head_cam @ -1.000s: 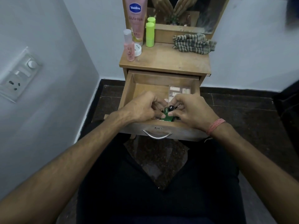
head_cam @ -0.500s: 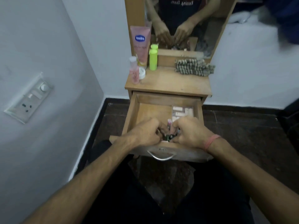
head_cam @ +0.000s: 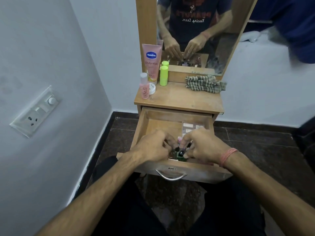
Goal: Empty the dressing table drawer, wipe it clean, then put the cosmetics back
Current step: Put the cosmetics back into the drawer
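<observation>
Both forearms reached forward and down into the pulled-out wooden drawer [head_cam: 144,126] of the small wooden dressing table [head_cam: 184,101]. The left hand [head_cam: 151,147] had its fingers curled inward over a cluster of small dark-capped cosmetic bottles [head_cam: 180,153] at the drawer's front edge; what exactly it gripped could not be told. The right hand [head_cam: 202,145], a pink thread band [head_cam: 227,156] round its wrist, pinched at the same cluster with bent fingertips, though which bottle it held was hidden.

Behind the hands, a clear flat plastic box [head_cam: 190,127] lay in the drawer's back right corner; the back left of the drawer floor was bare wood.

On the tabletop stood four containers, grouped at the back left: one tall pink Vaseline tube [head_cam: 151,62], one lime-green cylindrical stick [head_cam: 164,75], one small pink bottle with a clear cap [head_cam: 144,86], and one white round jar [head_cam: 152,88] just beside it. One crumpled checked cloth [head_cam: 205,83] lay at the back right, against the mirror [head_cam: 196,31] base. The front and middle of the tabletop lay open. A curved metal handle [head_cam: 171,176] hung on the drawer front, above the person's lap.
</observation>
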Available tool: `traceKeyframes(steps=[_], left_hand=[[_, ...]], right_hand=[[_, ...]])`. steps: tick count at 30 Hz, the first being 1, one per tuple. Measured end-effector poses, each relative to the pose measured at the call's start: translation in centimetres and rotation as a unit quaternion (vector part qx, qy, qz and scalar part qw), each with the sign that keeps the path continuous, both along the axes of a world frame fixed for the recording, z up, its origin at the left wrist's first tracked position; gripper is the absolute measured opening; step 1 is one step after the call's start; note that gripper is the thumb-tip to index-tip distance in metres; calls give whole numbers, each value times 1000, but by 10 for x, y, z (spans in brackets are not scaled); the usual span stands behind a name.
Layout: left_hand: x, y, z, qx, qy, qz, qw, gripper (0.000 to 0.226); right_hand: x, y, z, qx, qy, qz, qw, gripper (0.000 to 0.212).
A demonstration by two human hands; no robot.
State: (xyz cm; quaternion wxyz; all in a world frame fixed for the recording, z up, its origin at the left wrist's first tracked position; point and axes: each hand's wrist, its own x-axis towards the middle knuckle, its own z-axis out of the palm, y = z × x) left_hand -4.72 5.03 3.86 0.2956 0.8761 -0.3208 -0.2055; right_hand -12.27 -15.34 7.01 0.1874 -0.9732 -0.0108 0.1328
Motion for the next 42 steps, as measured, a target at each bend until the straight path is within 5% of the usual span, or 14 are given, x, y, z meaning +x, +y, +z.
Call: traceKeyframes(steps=[5,13,22,28,37,42], left_hand=[[21,-3,17,-104,-19,104,989,35],[76,-44,48,-221,-84,200,951,78],[117,-69,55,-222,-52,233,945,61],[124,-68,38,-220,-74,224,947,74],[100,-56,34,-209,-21,221,952,86],[72,-31,23,-240,-9,234,942,67]], right_hand=[[30,-11,35,78,-78,-36,993,20],[145,-11,45,147,-305,-107,935,25],[236,-9,18,80,-299,-129,942,68],[260,-3,10,40,-340,-172,924,46],[231,-7,11,143,-389,-208,886,37],[155,-14,21,239,-370,-139,887,41]])
